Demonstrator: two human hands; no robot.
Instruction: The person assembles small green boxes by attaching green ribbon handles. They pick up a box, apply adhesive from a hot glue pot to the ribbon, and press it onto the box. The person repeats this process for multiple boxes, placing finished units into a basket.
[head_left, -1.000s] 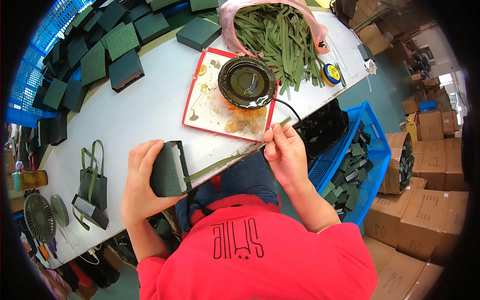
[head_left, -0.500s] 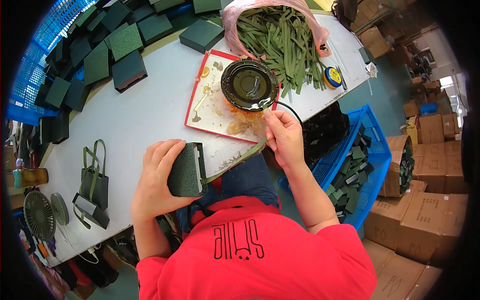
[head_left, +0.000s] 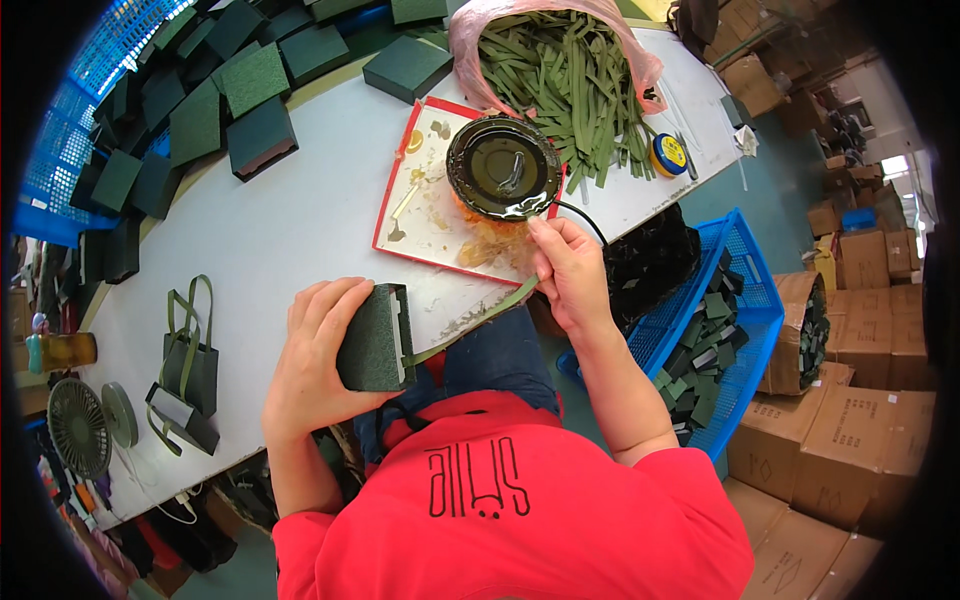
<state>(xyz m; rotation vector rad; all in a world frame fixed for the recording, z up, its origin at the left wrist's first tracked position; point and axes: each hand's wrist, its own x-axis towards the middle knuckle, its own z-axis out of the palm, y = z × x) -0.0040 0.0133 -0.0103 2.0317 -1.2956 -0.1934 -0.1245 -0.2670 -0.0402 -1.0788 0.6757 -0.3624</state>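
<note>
Wrapped round a dark green box [head_left: 372, 342], my left hand [head_left: 322, 345] holds it at the table's near edge. From the box's right side a green ribbon [head_left: 485, 318] sags across to my right hand [head_left: 572, 262], whose thumb and fingers pinch its free end. Those fingertips are at the near rim of a round black pot [head_left: 504, 168] with dark, shiny liquid in it. I cannot tell whether the ribbon's tip touches the liquid. Under the pot lies a white, red-edged tray [head_left: 425, 235] smeared with amber drips.
A pink plastic bag [head_left: 470, 60] spills green ribbons [head_left: 570, 85] behind the pot. Many green boxes [head_left: 262, 138] are heaped at far left. Two handled green boxes [head_left: 190, 375] stand at left by a fan [head_left: 80, 428]. A blue crate [head_left: 750, 300] and cartons [head_left: 850, 440] are at right.
Almost nothing differs. The whole view has shifted very slightly, while both hands keep hold of the box and the ribbon by the pot's rim.
</note>
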